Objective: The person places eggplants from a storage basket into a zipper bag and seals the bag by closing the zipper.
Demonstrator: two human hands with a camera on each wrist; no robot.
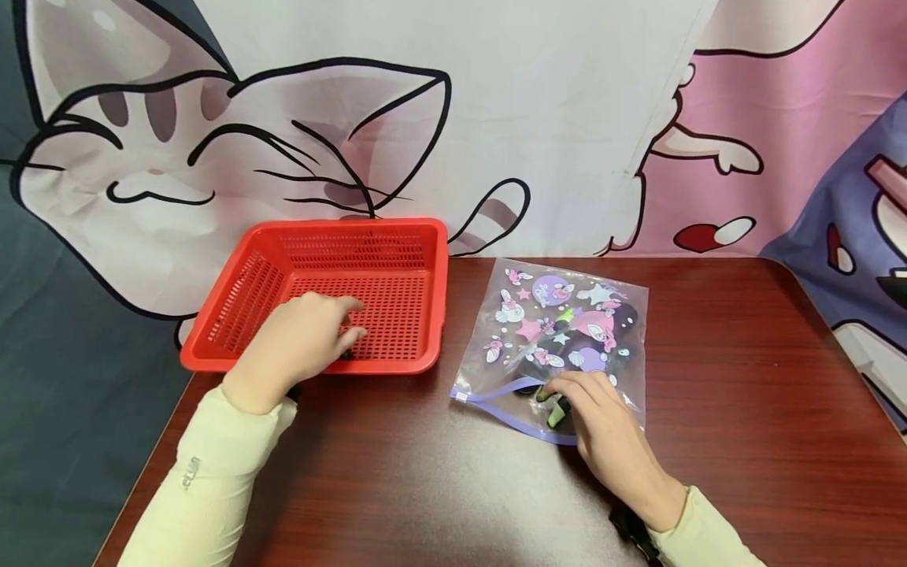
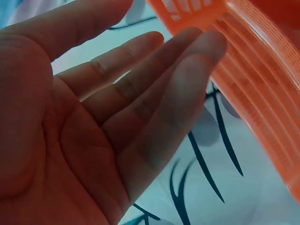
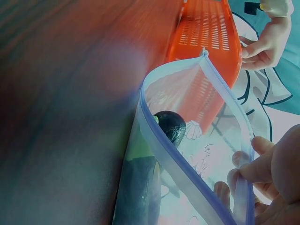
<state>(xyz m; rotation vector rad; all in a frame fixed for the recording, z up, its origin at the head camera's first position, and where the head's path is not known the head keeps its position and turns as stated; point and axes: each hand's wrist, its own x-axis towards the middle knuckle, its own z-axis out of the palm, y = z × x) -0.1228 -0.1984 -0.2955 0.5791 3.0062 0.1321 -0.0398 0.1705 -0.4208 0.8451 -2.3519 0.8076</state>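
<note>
My left hand [image 1: 301, 335] hovers over the near left part of a red plastic basket [image 1: 423, 366], fingers loosely bent and holding nothing. The left wrist view shows its bare palm [image 2: 84, 140] beside the basket wall [image 2: 262, 93]. On the right, my right hand [image 1: 612, 433] grips the mouth of a clear zip bag [image 1: 482, 346] printed with pink and purple figures. Thumb and fingers pinch one zip edge [image 3: 243, 187], and the mouth gapes. Inside lie dark, glossy, eggplant-like pieces with green ends [image 1: 560, 411]; a rounded dark one [image 3: 171, 126] shows through the opening.
The brown wooden table [image 1: 397, 472] carries both basket and bag, with the basket left of the bag. A small dark thing [image 1: 346, 354] shows at the basket's near side. Behind hangs a cartoon-printed cloth [image 1: 567, 118] along the table's back edge.
</note>
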